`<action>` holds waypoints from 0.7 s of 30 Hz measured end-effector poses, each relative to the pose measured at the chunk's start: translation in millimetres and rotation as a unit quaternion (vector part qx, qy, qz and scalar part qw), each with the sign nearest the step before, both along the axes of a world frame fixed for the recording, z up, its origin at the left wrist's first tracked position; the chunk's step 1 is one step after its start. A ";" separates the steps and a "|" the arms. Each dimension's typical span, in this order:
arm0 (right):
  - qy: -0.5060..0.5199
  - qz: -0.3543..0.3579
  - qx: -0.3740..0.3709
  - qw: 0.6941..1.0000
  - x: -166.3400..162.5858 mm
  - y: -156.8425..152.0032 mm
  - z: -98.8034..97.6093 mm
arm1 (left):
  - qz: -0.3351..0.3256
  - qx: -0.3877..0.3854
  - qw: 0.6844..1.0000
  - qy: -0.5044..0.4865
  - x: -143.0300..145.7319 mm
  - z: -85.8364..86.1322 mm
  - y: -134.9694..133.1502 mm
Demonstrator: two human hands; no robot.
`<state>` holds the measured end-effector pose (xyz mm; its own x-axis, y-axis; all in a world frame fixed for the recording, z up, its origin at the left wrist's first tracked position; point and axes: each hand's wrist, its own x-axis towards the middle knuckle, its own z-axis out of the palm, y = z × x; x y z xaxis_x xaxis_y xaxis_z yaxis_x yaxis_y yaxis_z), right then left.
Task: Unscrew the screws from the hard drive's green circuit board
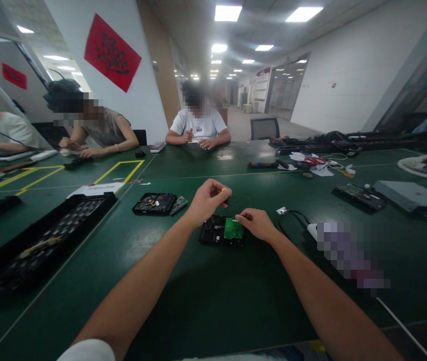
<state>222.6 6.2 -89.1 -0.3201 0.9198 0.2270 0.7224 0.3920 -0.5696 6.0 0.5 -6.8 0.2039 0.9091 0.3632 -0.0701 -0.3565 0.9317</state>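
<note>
In front of me lies a black hard drive [208,231] with a green circuit board [233,228] on its right half. Above its far edge, my left hand [208,201] is closed around a small yellow-ended tool [224,190]. Most of that tool is hidden by my fingers, and its exact kind does not show. At the board's upper right corner, my right hand [255,221] has its fingers pinched together. Whatever they may hold is too small to make out.
Another opened hard drive [154,203] lies left beside a loose circuit board [179,204]. A long black tray [96,203] stands farther left. Rightward are a cabled power strip [313,230], a hard drive [362,196] and a grey metal box [412,196]. Several people sit across the table.
</note>
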 end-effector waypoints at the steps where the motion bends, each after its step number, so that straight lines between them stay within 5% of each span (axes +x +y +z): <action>1: 0.000 0.000 0.000 1.000 -0.2 0.0 0.0 | -0.007 0.004 1.000 -0.003 0.0 -0.5 0.3; 10: 0.004 0.000 0.003 1.000 -1.3 0.6 -1.7 | -0.044 -0.018 0.999 -0.022 -2.8 -1.7 3.5; 21: 0.004 -0.001 0.001 1.000 -1.0 -1.2 1.3 | -0.013 -0.004 1.000 0.005 1.1 -1.7 -0.2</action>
<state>221.7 5.0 -87.8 -0.3165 0.9201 0.2309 0.7180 0.3914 -0.5756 7.0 0.3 -8.5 0.2317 0.9060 0.3542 -0.0700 -0.3477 0.9350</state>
